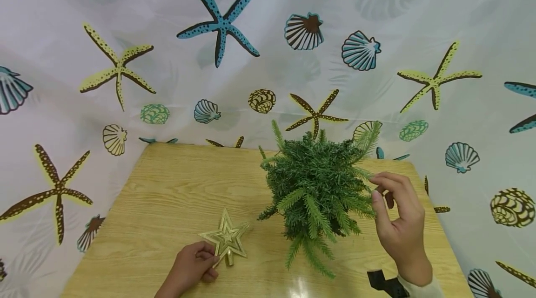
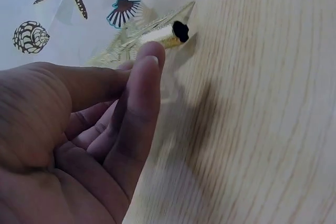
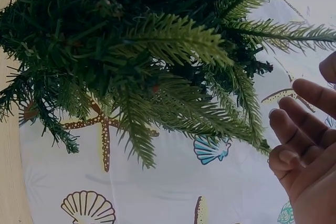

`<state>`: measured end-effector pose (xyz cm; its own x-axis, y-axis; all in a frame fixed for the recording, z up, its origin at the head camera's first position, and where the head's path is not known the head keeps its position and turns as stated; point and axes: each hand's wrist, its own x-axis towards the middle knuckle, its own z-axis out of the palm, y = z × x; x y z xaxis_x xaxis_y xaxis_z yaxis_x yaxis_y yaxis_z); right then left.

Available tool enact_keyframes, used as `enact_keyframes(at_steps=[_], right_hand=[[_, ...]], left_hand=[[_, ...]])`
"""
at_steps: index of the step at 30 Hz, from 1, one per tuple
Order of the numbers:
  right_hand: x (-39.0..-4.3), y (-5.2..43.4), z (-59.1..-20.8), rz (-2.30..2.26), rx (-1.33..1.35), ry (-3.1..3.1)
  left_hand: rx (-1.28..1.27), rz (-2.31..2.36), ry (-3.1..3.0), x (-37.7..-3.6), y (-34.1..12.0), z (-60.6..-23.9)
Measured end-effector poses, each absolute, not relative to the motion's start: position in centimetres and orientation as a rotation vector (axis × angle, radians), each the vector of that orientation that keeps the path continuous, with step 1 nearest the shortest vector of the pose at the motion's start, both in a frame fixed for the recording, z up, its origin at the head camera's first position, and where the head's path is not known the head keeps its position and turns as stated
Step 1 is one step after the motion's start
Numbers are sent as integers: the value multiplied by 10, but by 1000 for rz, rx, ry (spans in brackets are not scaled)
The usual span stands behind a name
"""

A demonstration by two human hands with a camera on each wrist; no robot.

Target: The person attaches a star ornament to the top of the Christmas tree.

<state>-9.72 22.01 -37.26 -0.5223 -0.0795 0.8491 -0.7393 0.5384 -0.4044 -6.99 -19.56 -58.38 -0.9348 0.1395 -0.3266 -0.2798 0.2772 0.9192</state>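
Left hand [image 1: 191, 265] pinches gold star [image 1: 226, 238] on table [image 1: 167, 195]; right hand [image 1: 398, 223] loose, released, beside small tree [image 1: 318, 191].

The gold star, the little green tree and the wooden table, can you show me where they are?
gold star [image 1: 226, 237], head view, on its middle.
little green tree [image 1: 318, 186], head view, on the thick branches in its middle.
wooden table [image 1: 180, 181], head view, on a bare part of the top.

Wooden table [image 1: 167, 186], light oak grain, stood w/ a sea-print curtain behind it. On it: small green artificial tree [image 1: 318, 191], right of centre; gold star topper [image 1: 226, 237] near the front edge, lying flat, well apart from the tree's base.
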Motion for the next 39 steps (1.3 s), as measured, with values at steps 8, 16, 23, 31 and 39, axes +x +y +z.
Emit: enact_keyframes(at_steps=[8, 16, 23, 31, 39], right_hand=[[-103, 222, -363, 990, 694, -1921], [-115, 230, -358, 911, 746, -1973], [-128, 233, -367, 894, 828, -2142], [-135, 231, -376, 882, 858, -2117], [-138, 231, -382, 905, 865, -2098]], left_hand=[[-128, 1622, 2432, -71, -198, -579], [-251, 1732, 2447, -72, -192, -564], [-117, 1861, 2461, -73, -185, -539], [79, 1987, 2507, -73, -178, -509], [205, 2034, 2599, -74, -169, -480]])
